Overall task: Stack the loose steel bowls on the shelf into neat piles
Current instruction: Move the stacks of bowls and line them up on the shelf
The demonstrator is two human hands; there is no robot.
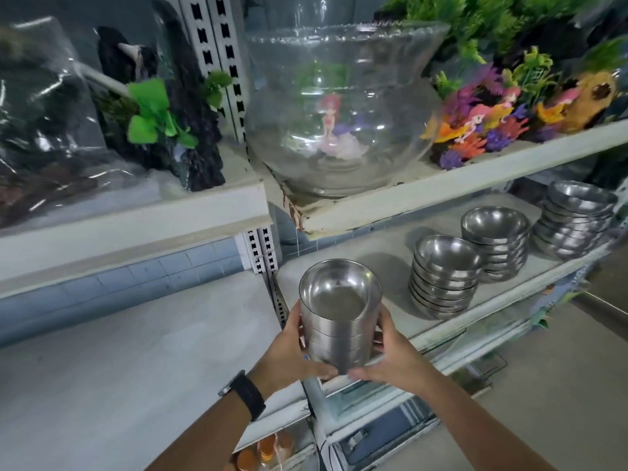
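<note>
A stack of straight-sided steel bowls (339, 314) is held between both hands at the front left corner of the lower shelf (380, 266). My left hand (289, 351) clasps its left side and base; my right hand (390, 355) clasps the right side. On the shelf to the right stand three piles of rounded steel bowls: a near pile (445, 277), a middle pile (496, 243) and a far pile (574, 219). Whether the held stack rests on the shelf edge is hidden by my fingers.
The upper shelf (441, 192) just above carries a large glass fishbowl (339, 107), coloured plastic aquarium plants (492, 110) and dark rock ornaments (170, 107). A perforated white upright (261, 249) stands left of the bowls. A grey surface (119, 351) lies at the left.
</note>
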